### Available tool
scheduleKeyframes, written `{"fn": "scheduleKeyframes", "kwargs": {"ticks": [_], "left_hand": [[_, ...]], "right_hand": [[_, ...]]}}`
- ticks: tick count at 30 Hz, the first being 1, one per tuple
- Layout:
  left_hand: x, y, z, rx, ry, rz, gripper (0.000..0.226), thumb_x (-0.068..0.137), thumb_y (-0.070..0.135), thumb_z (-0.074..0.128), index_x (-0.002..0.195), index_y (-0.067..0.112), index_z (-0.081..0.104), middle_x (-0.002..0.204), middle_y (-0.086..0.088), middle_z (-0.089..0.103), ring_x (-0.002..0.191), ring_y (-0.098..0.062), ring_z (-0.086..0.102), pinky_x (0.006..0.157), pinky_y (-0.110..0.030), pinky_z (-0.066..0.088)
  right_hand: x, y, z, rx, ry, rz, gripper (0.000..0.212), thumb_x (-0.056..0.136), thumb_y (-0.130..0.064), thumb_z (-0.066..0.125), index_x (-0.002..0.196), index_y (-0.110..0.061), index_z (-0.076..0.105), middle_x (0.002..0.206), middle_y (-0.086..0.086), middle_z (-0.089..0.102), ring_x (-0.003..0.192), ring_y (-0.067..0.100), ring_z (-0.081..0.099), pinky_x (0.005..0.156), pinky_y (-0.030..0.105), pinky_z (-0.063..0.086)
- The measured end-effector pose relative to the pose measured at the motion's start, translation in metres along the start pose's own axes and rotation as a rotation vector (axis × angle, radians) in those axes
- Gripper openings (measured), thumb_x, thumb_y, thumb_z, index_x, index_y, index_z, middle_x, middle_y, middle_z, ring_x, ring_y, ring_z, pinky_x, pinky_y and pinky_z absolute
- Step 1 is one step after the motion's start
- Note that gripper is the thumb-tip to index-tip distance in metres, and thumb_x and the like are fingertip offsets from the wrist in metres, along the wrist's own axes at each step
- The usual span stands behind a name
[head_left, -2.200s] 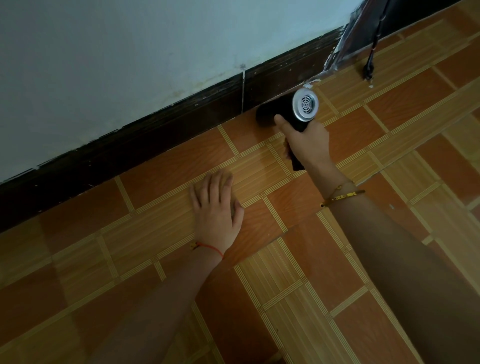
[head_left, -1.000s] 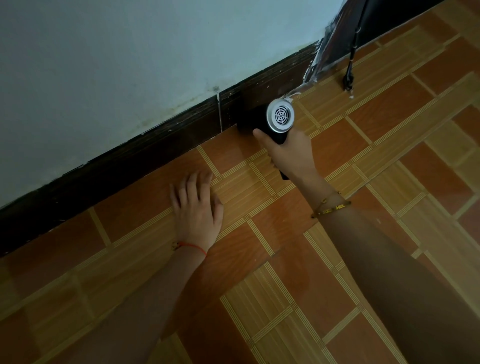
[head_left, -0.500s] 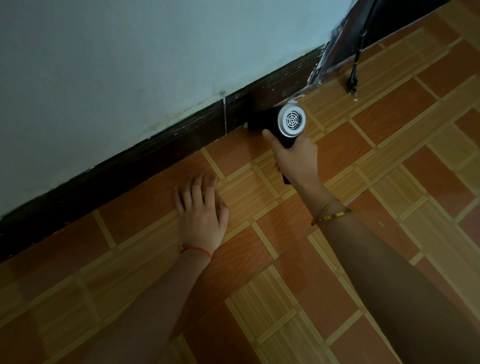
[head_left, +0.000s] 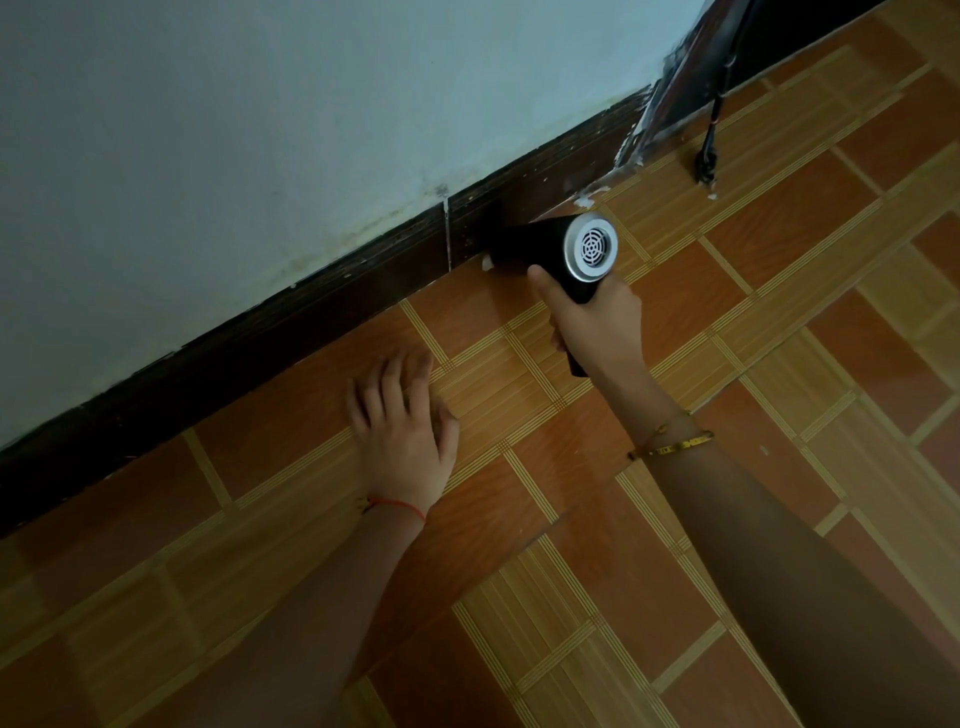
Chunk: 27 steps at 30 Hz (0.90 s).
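Black plastic hair dryer (head_left: 545, 248) sits at one o'clock in the view, its nozzle close against the dark skirting board (head_left: 311, 322). The right hand (head_left: 597, 325) curls round its handle. At eight o'clock from it, the left hand (head_left: 402, 436) lies flat, fingers straight, on the tiled floor (head_left: 779, 338).

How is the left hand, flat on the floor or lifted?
Flat. The left hand lies palm down on the floor, fingers straight, holding nothing.

The orange tile floor (head_left: 779, 218) bears a flat left hand (head_left: 402, 441) and a black cable end (head_left: 705, 161).
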<state>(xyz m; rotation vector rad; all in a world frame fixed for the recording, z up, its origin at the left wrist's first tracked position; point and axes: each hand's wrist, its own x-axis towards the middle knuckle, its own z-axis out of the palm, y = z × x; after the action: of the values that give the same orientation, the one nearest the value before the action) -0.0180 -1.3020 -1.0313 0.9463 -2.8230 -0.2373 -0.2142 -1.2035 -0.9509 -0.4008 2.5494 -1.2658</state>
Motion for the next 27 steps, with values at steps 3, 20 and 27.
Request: {"fn": "scheduleKeyframes", "kwargs": {"ticks": [3,20,27], "left_hand": [[0.0,0.0,0.0,-0.009,-0.007,0.004,0.057,0.093,0.036,0.044,0.146,0.013,0.046,0.147,-0.016,0.045,0.139,-0.036,0.039,0.117,-0.061,0.025],[0.0,0.0,-0.001,-0.005,0.004,0.005,0.058,0.092,0.039,0.04,0.144,0.012,0.048,0.145,-0.017,0.047,0.137,-0.037,0.041,0.116,-0.061,0.026],[0.0,0.0,-0.001,0.001,0.005,0.008,0.057,0.093,0.037,0.041,0.144,0.012,0.047,0.146,-0.016,0.047,0.137,-0.036,0.04,0.117,-0.061,0.025]], "right_hand": [[-0.001,-0.001,0.001,-0.049,-0.067,-0.048,0.045,0.082,-0.055,0.069,0.091,-0.012,0.063,0.067,-0.005,0.061,0.066,0.016,0.065,0.059,0.027,0.051],[0.0,-0.01,0.001,-0.036,-0.073,-0.079,0.049,0.083,-0.054,0.068,0.099,-0.008,0.065,0.068,-0.009,0.06,0.062,0.01,0.063,0.059,0.022,0.049],[-0.004,-0.013,0.002,-0.038,-0.102,-0.109,0.051,0.083,-0.056,0.068,0.1,-0.009,0.064,0.069,-0.009,0.061,0.06,0.009,0.062,0.057,0.022,0.049]]}}
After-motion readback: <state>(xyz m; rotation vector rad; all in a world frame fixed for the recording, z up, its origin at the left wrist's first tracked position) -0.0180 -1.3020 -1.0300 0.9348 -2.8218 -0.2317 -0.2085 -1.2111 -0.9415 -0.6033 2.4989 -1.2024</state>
